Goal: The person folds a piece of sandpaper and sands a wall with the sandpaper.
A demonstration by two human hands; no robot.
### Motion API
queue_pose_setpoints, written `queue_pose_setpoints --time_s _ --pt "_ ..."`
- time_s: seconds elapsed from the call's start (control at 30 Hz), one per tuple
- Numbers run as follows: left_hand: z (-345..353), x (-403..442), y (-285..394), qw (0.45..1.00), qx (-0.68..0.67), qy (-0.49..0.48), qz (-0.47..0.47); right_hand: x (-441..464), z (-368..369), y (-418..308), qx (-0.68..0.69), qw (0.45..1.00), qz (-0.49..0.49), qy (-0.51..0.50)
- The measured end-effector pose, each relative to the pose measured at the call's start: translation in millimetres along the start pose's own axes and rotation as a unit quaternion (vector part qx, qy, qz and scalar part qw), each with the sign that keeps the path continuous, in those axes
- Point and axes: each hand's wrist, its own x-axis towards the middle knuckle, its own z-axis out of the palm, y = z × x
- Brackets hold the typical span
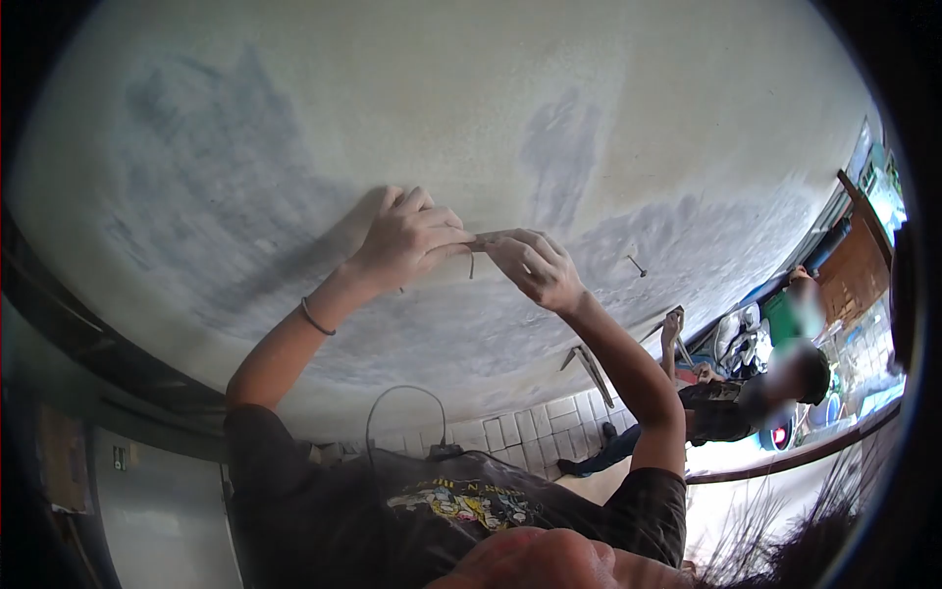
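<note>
The wall [432, 118] looks matt and chalky, the shirt [334, 515] matt cloth.

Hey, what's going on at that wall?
Someone's left hand and right hand are raised at the patchy wall, pinching a narrow strip between them. A thin curved piece hangs just below it. Off to the right, another person has a hand up near the wall too.

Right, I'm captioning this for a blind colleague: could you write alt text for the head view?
The wearer's left hand and right hand meet in front of a pale, grey-smudged wall, pinching a small thin strip between them. A nail-like peg sticks out of the wall to the right, and another person is at the lower right.
</note>
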Motion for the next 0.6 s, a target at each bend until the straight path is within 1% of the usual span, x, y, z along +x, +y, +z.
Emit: queue_pose_setpoints --time_s 0.1,0.17,0.23,0.27,0.33,0.37,0.4,0.47,0.5,0.57,0.6 --pt "-7.3 -4.3 -1.9 1.0 -0.001 0.006 0.003 1.1 2.3 -4.9 0.013 0.999 -0.021 0.02" --pt "-12.2 -5.7 -0.1 0.999 0.044 0.005 0.006 2.2 1.5 -8.9 0.028 0.999 -0.029 0.031" --pt "-11.9 -6.3 1.7 0.999 0.042 0.009 0.001 3.6 -5.3 -15.7 0.005 1.0 -0.029 -0.008" --pt "-11.5 -5.9 3.8 0.999 0.039 0.012 0.002 4.2 -7.6 -20.2 0.008 0.999 -0.035 -0.009" --pt "-10.1 -3.3 9.6 1.0 0.029 0.005 -0.001 4.8 -13.3 -27.6 -0.07 0.995 -0.02 -0.07" --pt "-9.7 -0.8 12.2 1.0 0.015 -0.007 0.003 5.5 -17.3 -28.9 -0.07 0.995 -0.026 -0.069" --pt "-10.0 2.2 15.6 1.0 0.017 -0.004 0.001 5.5 -22.8 -29.6 -0.043 0.992 -0.044 -0.108" --pt "-11.2 9.7 21.2 0.996 -0.018 -0.085 -0.012 10.6 -30.0 -28.0 0.019 0.982 -0.081 -0.169" --pt "-11.4 13.3 24.1 0.996 -0.018 -0.084 -0.009 15.1 -33.6 -29.1 0.016 0.982 -0.081 -0.169" --pt "-12.3 20.4 29.5 0.983 -0.113 -0.144 -0.021 22.6 -40.9 -32.7 0.099 0.98 -0.06 -0.164" --pt "-15.6 24.7 32.4 0.972 -0.145 -0.182 -0.041 19.2 -44.0 -31.9 0.115 0.973 -0.046 -0.193"
